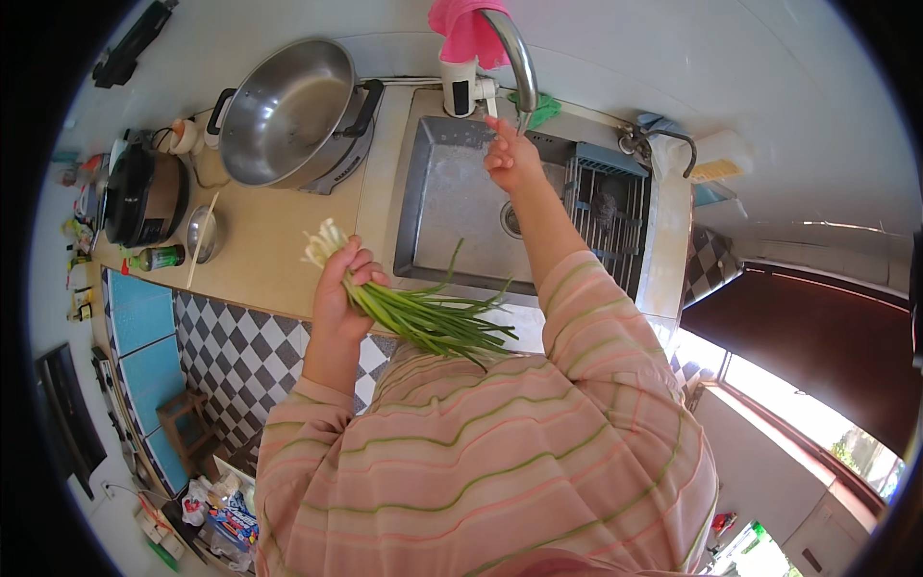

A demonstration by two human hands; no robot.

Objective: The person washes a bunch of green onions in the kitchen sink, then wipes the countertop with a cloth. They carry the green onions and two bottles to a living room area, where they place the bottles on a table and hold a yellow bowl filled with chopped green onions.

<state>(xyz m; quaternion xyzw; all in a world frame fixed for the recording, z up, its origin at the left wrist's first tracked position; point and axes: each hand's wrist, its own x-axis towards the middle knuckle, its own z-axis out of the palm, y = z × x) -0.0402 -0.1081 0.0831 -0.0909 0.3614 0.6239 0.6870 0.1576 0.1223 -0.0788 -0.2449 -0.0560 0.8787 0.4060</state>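
Observation:
My left hand [346, 288] is closed around a bunch of green onions [425, 314], over the counter's front edge left of the sink. Their white root ends point up and left, and the green leaves hang to the right in front of my body. My right hand [510, 157] is raised over the stainless steel sink [461, 209], just under the spout of the curved metal faucet [520, 61]. Its fingers are partly spread, and I see nothing held in it. Some water shows at the spout's mouth.
A large steel pot [296, 115] stands on a cooktop left of the sink. Farther left are a rice cooker [148, 195], a metal bowl [205, 234] with chopsticks [202, 241] across it and a green bottle [160, 257]. A drying rack [606, 209] spans the sink's right side.

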